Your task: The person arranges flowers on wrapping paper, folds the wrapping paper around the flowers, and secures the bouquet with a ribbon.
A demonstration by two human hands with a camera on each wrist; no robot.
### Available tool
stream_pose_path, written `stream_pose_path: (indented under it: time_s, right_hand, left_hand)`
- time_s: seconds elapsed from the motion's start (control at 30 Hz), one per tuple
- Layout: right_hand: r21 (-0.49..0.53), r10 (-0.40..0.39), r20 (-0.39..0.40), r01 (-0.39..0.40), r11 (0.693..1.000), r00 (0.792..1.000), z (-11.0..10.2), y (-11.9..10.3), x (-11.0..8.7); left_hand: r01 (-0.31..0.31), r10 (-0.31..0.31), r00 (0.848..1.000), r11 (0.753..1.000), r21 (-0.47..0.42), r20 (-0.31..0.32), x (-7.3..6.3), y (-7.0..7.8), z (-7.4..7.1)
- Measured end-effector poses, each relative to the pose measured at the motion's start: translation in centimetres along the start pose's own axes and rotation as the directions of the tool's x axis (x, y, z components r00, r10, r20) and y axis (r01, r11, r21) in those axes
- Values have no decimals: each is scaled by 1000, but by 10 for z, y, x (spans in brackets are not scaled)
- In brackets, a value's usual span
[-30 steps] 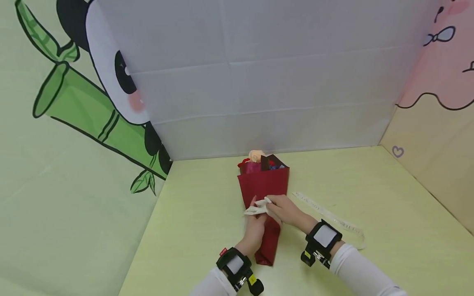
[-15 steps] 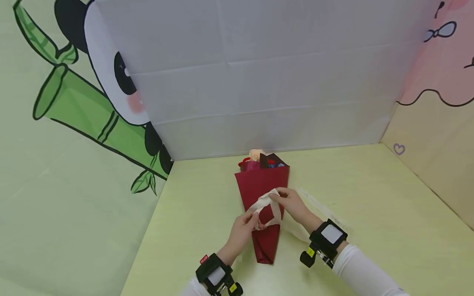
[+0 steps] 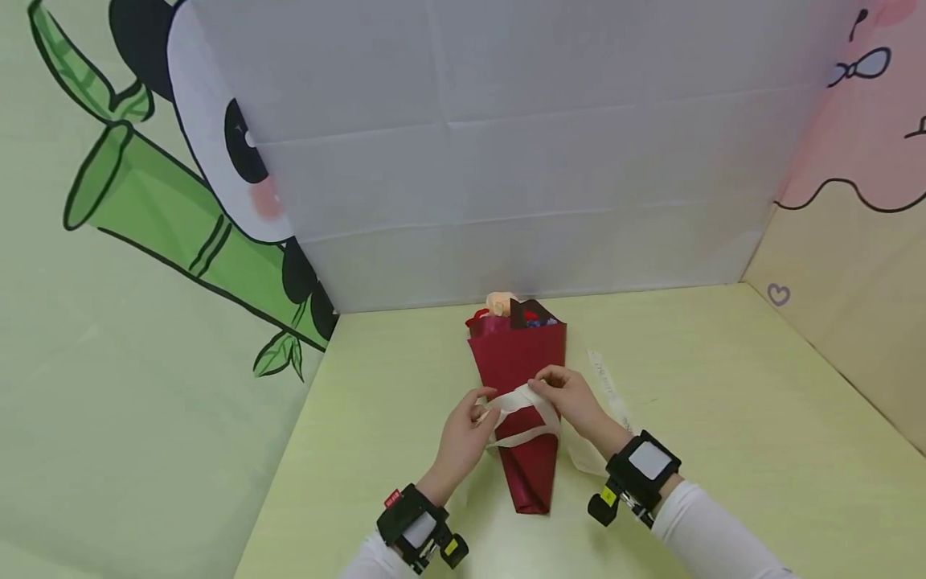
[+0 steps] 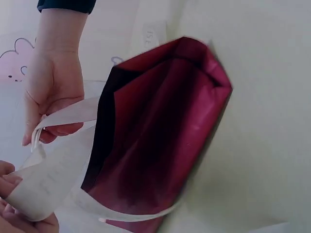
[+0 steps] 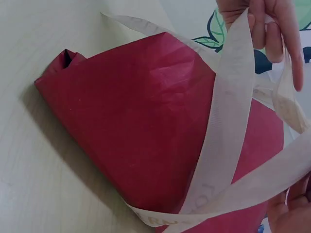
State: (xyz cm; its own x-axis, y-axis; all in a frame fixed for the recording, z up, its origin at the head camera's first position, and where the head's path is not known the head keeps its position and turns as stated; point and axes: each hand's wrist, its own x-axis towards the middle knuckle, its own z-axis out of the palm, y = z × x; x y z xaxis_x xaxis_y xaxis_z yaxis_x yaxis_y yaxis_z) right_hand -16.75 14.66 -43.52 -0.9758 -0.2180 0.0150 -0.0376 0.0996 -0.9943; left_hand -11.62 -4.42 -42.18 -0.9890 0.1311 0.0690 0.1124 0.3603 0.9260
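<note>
A flower bouquet in dark red wrapping paper lies on the table, its blooms at the far end. Around its middle runs a cream ribbon with printed lettering, looped and crossed over the front. My left hand pinches the ribbon at the bouquet's left edge; in the right wrist view its index finger points out past the strip. To the right, my right hand pinches another part of the ribbon between thumb and fingertips. The left wrist view shows the wrapper's folded narrow end.
A loose ribbon tail trails on the pale yellow table right of the bouquet, partly behind the right forearm. A grey-white backdrop stands behind, with a printed panda and bamboo on the left.
My hands have drawn apart from over the wrapper, spreading the bunched ribbon into a loop across it. The left hand moved left, then up a little; the bouquet's narrow end swung slightly right.
</note>
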Motion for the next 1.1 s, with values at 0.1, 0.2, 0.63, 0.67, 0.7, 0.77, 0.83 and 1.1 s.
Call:
stream_pose_path:
  time_s: [0.1, 0.2, 0.63, 0.67, 0.7, 0.77, 0.83, 1.1]
  right_hand:
    - [-139, -57, 34, 61, 988, 998, 1, -4, 0]
    - [-223, -89, 60, 100, 970, 994, 3, -3, 1]
    - [-293, -161, 66, 174, 940, 985, -14, 6, 3]
    - [-248, -174, 71, 186, 951, 982, -15, 6, 2]
    - [-200, -174, 73, 185, 962, 982, -16, 6, 2]
    - [-86, -148, 61, 153, 985, 987, -17, 6, 2]
    - [39, -106, 42, 104, 994, 994, -18, 6, 1]
    - [202, -23, 1, 23, 979, 1000, -19, 4, -1]
  left_hand:
    - [-65, 65, 998, 980, 189, 7, 11, -3, 6]
    - [-90, 72, 995, 945, 313, 69, 19, 4, 4]
    - [-120, 5, 970, 877, 464, 241, 28, -6, -34]
    - [-116, 3, 970, 884, 453, 243, 27, -8, -33]
    - [-111, -1, 970, 889, 444, 244, 27, -11, -32]
    - [-90, -17, 970, 901, 425, 242, 26, -15, -31]
    - [-67, -37, 971, 907, 415, 237, 26, -18, -29]
    - [14, -104, 973, 917, 398, 206, 28, -33, -30]
